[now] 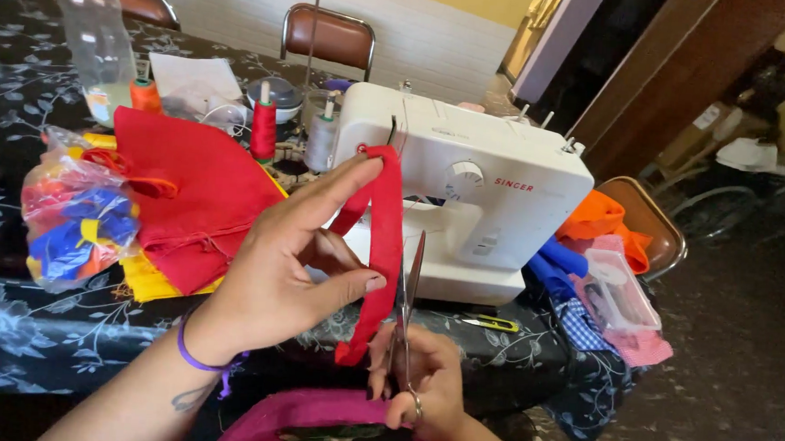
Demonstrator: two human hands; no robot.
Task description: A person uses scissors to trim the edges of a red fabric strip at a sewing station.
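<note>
The left hand (287, 273) covers part of the red strip (380, 247) and the lower front of the white sewing machine (466, 189). The handles of the scissors (406, 311) are hidden inside the right hand (424, 388). The clear bottle (93, 35) is cut off by the top edge. The contents of the plastic bag (75, 213) are too blurred to tell.

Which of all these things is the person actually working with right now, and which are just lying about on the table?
In use:
left hand, holding up the red fabric strip
right hand, holding the scissors against the strip

Lying about:
white sewing machine
red cloth pile
bag of coloured scraps
red thread spool
clear plastic bottle
yellow thread snips
</note>
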